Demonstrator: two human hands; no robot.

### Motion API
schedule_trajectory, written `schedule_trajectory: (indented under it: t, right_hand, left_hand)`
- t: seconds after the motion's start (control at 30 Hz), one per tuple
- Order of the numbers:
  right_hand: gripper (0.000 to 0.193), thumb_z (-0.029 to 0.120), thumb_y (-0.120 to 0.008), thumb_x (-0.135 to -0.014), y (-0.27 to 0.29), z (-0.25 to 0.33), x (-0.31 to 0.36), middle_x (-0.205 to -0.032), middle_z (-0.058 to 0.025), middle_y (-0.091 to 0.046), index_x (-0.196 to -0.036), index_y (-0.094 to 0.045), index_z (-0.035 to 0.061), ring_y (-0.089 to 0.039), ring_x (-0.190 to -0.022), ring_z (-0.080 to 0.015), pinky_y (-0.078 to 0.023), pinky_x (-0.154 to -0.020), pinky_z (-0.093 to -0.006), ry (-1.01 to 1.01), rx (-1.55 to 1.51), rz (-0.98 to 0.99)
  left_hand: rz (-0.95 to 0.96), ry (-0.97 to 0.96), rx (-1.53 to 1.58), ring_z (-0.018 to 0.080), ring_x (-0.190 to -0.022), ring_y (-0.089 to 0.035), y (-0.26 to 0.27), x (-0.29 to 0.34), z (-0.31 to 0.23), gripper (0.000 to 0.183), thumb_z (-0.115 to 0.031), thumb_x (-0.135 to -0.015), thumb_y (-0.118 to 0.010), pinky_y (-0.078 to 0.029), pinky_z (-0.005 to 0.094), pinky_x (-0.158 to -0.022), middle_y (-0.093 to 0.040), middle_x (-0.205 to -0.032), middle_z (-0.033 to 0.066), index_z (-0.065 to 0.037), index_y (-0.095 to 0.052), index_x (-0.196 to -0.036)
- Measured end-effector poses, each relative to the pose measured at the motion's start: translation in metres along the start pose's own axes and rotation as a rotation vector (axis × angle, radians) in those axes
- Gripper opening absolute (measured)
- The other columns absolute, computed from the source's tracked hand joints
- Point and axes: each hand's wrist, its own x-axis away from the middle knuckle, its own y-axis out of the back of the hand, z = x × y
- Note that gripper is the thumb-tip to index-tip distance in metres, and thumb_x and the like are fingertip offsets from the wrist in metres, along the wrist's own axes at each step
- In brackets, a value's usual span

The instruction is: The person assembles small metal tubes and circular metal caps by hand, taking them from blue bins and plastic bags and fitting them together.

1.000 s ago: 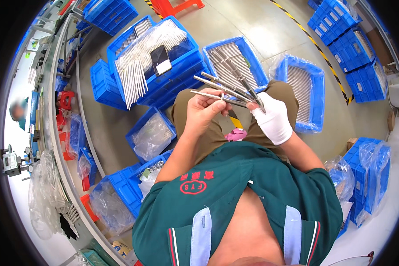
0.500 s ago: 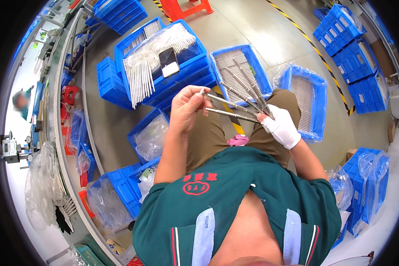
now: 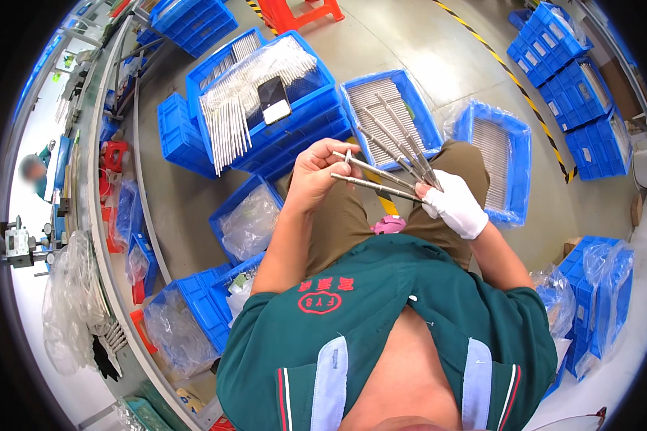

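Note:
My right hand, in a white glove with bare fingertips showing, is closed round several thin metal rods that fan out over my lap. Two of these rods point left toward my bare left hand. Its thumb and fingers are pinched at the end of one rod, where a small shiny metal piece stands up crosswise; its exact kind is too small to make out. The other left-pointing rod ends just below those fingers.
Beyond my hands, a blue crate holds many pale rods, with a phone lying on them. Two more rod-filled blue crates stand on the floor. A metal-edged bench runs along the left; stacked crates stand far right.
My left hand has shifted a little right, further onto the rod ends, and its fingers have curled in. The small metal piece now stands crosswise at them. My right hand keeps its grip.

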Motion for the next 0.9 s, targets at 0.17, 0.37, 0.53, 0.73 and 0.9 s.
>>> schedule_trajectory:
  t: [0.17,0.37,0.53,0.73,0.9]
  right_hand:
    - [0.023,0.024,-0.057,-0.085,-0.001,0.005,0.002,-0.06,0.0009,-0.048,-0.079,-0.056,0.0022,-0.041,-0.054,-0.0064,-0.035,-0.05,-0.0234,-0.004,-0.012,0.01]
    - [0.025,0.025,-0.058,-0.083,-0.006,0.007,-0.001,-0.061,-0.0026,-0.05,-0.084,-0.057,-0.0002,-0.044,-0.057,-0.0092,-0.038,-0.053,-0.0263,0.041,0.15,-0.007]
    - [0.024,0.024,-0.058,-0.084,-0.013,0.003,-0.006,-0.061,-0.0019,-0.05,-0.084,-0.058,0.0001,-0.043,-0.057,-0.008,-0.038,-0.053,-0.0253,0.034,0.07,0.011]
    - [0.029,0.028,-0.057,-0.084,-0.011,-0.004,-0.007,-0.061,-0.0052,-0.052,-0.085,-0.059,-0.0004,-0.045,-0.056,-0.0114,-0.04,-0.054,-0.0274,0.047,0.139,0.029]
    - [0.032,0.031,-0.057,-0.084,-0.006,-0.015,-0.013,-0.062,-0.0093,-0.056,-0.084,-0.061,-0.0004,-0.051,-0.058,-0.015,-0.041,-0.055,-0.0298,0.078,0.219,0.05]
  left_hand:
    - [0.011,-0.021,0.029,0.017,-0.068,-0.062,0.004,0.0,0.0,0.032,-0.015,-0.072,-0.073,-0.051,0.0291,-0.061,-0.064,-0.091,0.0097,-0.001,-0.06,-0.098]
    - [0.061,0.051,-0.069,0.017,-0.07,-0.063,-0.019,0.005,0.014,0.029,-0.007,-0.074,-0.069,-0.051,0.0275,-0.063,-0.063,-0.08,0.0086,0.002,-0.059,-0.099]
    - [-0.047,0.046,-0.057,0.0167,-0.07,-0.063,-0.022,0.008,0.014,0.029,-0.007,-0.075,-0.067,-0.051,0.0273,-0.065,-0.063,-0.081,0.01,0.003,-0.058,-0.101]
    - [-0.08,0.046,-0.145,0.0153,-0.073,-0.063,-0.02,0.02,0.011,0.024,-0.001,-0.078,-0.062,-0.05,0.0246,-0.066,-0.063,-0.078,0.0088,0.004,-0.057,-0.101]
    - [-0.129,0.007,-0.112,0.0117,-0.064,-0.059,-0.01,0.026,0.018,0.018,-0.006,-0.083,-0.058,-0.047,0.0224,-0.058,-0.062,-0.076,0.0077,0.003,-0.057,-0.098]
